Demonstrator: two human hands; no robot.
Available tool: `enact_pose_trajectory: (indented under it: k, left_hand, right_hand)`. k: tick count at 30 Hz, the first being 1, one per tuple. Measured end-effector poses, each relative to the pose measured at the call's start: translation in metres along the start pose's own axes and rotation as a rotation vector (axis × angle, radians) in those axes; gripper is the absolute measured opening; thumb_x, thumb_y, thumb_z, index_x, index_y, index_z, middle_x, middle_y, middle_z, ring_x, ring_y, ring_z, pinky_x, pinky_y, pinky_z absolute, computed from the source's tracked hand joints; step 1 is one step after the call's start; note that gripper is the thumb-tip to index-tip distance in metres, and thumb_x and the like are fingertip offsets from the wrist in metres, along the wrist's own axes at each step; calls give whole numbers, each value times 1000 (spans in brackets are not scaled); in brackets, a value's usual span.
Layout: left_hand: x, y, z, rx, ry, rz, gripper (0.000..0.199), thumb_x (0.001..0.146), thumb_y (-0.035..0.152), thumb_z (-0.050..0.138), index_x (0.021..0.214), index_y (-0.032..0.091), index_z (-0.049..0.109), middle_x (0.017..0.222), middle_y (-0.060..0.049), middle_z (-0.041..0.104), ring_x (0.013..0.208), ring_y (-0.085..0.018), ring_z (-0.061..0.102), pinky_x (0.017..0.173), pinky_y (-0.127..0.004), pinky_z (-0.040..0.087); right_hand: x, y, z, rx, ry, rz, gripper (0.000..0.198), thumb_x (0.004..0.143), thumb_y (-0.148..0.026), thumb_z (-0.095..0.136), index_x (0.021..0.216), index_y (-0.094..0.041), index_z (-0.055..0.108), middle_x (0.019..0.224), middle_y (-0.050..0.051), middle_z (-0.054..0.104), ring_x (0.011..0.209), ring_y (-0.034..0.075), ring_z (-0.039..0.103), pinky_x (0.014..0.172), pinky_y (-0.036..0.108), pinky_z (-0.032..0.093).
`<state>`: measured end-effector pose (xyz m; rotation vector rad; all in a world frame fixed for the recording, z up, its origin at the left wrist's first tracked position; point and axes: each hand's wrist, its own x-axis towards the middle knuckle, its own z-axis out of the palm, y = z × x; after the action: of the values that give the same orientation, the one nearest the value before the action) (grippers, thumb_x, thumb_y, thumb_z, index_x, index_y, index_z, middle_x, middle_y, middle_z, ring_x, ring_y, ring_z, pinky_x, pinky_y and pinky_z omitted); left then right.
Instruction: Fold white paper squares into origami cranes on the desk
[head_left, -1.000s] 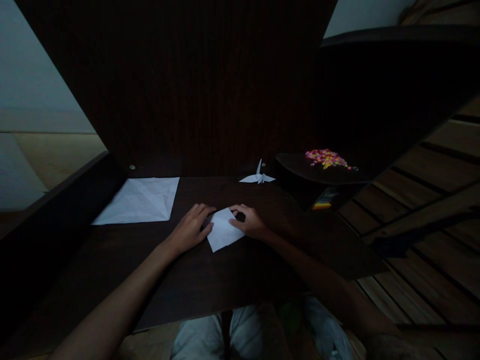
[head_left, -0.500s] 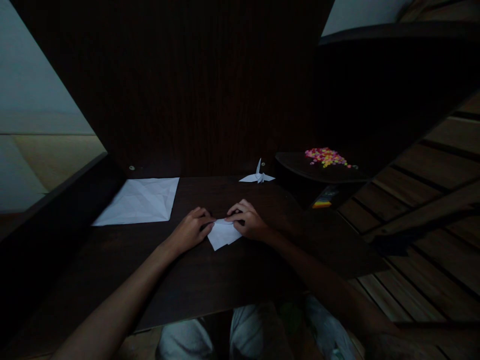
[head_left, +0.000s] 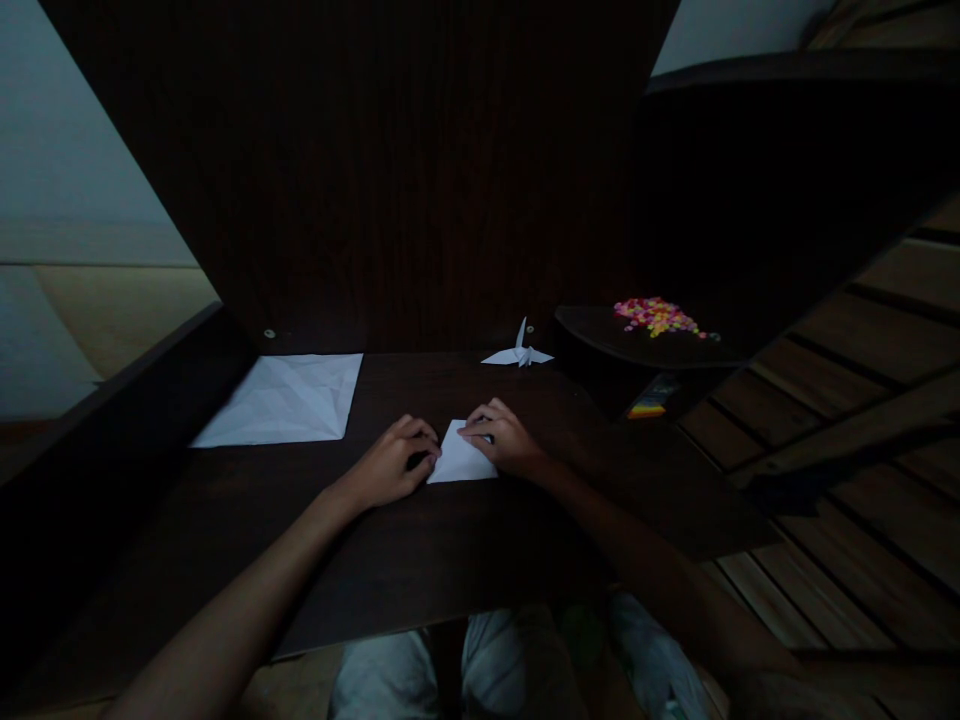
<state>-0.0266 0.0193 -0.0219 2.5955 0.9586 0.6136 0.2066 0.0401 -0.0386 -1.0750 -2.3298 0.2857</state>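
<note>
A small folded white paper (head_left: 463, 463) lies flat on the dark desk. At its left edge is my left hand (head_left: 401, 460), fingers curled, with thumb and forefinger tips closed at the paper's border. My right hand (head_left: 506, 440) covers the upper right part, its thumb and fingers closed together on the sheet. Behind the hands stands a white paper crane (head_left: 520, 355) with spread wings. Farther left rests a large creased white sheet (head_left: 300, 400).
A curved shelf (head_left: 600, 325) at the right holds a heap of small colourful pieces (head_left: 656, 317). Below it is a small item with a yellow-orange band (head_left: 646, 410). A dark side board (head_left: 112, 400) bounds the desk at left, and a tall dark panel rises behind.
The folded paper has been turned or refolded: its pointed lower flaps are gone and a straight lower edge shows. My hands have shifted slightly right, the left now at the paper's side.
</note>
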Motion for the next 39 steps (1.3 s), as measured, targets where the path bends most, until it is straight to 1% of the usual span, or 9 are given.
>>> enact_pose_trajectory:
  k: [3,8,11,15,21,24,27,35,39]
  left_hand:
    - [0,2,3,-46,-20,31,18,88,21,49,92,22,67,116,-6,61,111,-22,50,98,-40,41]
    - [1,3,7,-76,-19,45,13,88,29,54,92,21,65,125,-7,60,127,-24,43,105,-44,36]
    - [1,1,10,-59,-12,40,24,87,35,56,105,20,63,126,-8,60,128,-23,43,106,-43,35]
    - [0,-1,15,-7,-8,30,42,87,41,56,124,21,54,133,-8,55,135,-25,36,108,-46,33]
    - [1,2,15,86,-37,-14,55,86,51,52,132,22,47,139,-8,50,138,-28,31,109,-50,30]
    - [1,2,13,143,-59,-30,57,86,55,50,131,20,49,138,-8,51,139,-29,26,110,-52,28]
    - [-1,-1,11,195,-57,-66,59,87,55,47,131,17,49,139,-10,50,140,-30,23,110,-54,27]
    - [-3,-6,3,227,-118,-107,59,90,53,40,139,19,42,147,-9,40,140,-34,20,109,-59,25]
    - [-3,-7,3,220,-126,-100,63,89,56,41,140,19,40,148,-10,37,140,-35,20,109,-59,24]
  right_hand:
    - [0,1,4,30,-19,-23,21,86,-17,57,95,-23,74,96,6,68,89,20,55,82,38,45]
    - [0,0,3,61,-49,-64,19,87,-20,57,98,-22,73,102,6,70,95,20,57,86,37,45]
    - [-1,-3,0,92,-81,-73,20,87,-22,58,102,-21,72,107,6,69,98,19,58,88,36,46]
    - [-1,-4,1,112,-98,-77,23,86,-24,60,106,-21,70,112,6,68,101,19,58,91,37,45]
    - [-1,-2,5,109,-65,-78,21,85,-24,60,102,-20,71,113,7,67,103,20,57,92,38,46]
    - [0,-1,0,113,-50,-64,21,86,-16,54,97,-20,72,111,6,68,102,19,57,91,38,46]
    - [0,3,-8,138,-47,-62,30,79,-5,50,92,-20,72,109,5,69,102,20,58,91,39,46]
    - [0,7,-23,158,-144,-33,45,62,3,52,97,-19,70,112,5,68,107,21,57,95,42,44]
    - [0,10,-27,175,-176,-50,43,65,1,55,100,-20,70,116,5,67,110,21,56,96,41,44]
